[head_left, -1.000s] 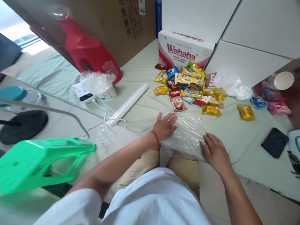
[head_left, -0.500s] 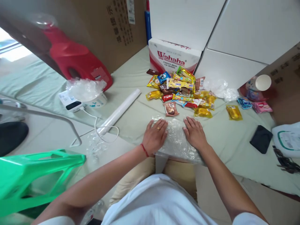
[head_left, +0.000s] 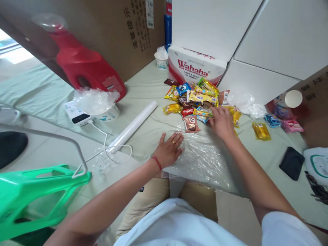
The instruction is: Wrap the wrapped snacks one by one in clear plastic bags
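A clear plastic sheet (head_left: 205,157) lies flat on the pale green cloth (head_left: 151,82) in front of me. My left hand (head_left: 169,148) rests palm down on the sheet's left edge, fingers spread. My right hand (head_left: 222,122) reaches past the sheet into a pile of wrapped snacks (head_left: 200,99), over its near right side. Whether its fingers grip a packet is hidden by the back of the hand. A brown snack packet (head_left: 191,124) lies between my two hands.
A white roll (head_left: 133,125) lies left of the sheet. A white device with a cable (head_left: 77,114), a tub covered in plastic (head_left: 98,102) and a red jug (head_left: 87,71) sit further left. A Wahaha box (head_left: 194,66) stands behind the pile. A black pouch (head_left: 292,163), loose packets (head_left: 261,131) and a green stool (head_left: 38,194) are around.
My right hand left the sheet and moved forward into the snack pile. My left hand stays flat on the sheet's left edge. The view shifted slightly.
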A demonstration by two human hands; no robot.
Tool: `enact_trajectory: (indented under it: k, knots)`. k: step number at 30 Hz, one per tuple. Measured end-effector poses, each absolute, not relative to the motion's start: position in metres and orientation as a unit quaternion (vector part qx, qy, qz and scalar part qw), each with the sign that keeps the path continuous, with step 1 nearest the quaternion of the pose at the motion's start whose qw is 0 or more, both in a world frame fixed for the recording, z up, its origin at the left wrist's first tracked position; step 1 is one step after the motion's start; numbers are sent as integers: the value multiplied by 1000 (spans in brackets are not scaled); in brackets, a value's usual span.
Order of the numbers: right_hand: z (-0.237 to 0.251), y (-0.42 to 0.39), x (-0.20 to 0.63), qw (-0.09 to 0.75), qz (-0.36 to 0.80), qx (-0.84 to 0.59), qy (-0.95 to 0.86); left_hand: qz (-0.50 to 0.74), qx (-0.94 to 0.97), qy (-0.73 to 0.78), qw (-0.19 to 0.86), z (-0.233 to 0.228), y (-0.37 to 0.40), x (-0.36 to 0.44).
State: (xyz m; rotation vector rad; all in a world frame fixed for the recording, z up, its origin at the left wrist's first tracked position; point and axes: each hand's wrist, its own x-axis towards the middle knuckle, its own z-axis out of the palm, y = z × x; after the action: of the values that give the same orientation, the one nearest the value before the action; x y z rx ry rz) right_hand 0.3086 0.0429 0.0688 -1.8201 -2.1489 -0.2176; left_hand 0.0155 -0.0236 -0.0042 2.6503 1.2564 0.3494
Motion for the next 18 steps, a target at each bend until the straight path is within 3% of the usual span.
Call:
enact_trajectory:
  k: [4,7,9,14,18]
  knots:
    - [60,66,287,0,-67,-631,-773,121,892,427,89,-6,-27,15]
    - [58,47,287,-57,-51,-611,-788,121,891,429,82,-7,-26,14]
    - [65,41,297,-49,-37,-628,-776,120,893,427,79,-6,-25,13]
    - [95,107,327,88,-120,-680,-718,119,893,427,77,-4,-24,13]
    - [97,178,320,18,-91,-667,-740,112,894,426,81,-2,-24,12]
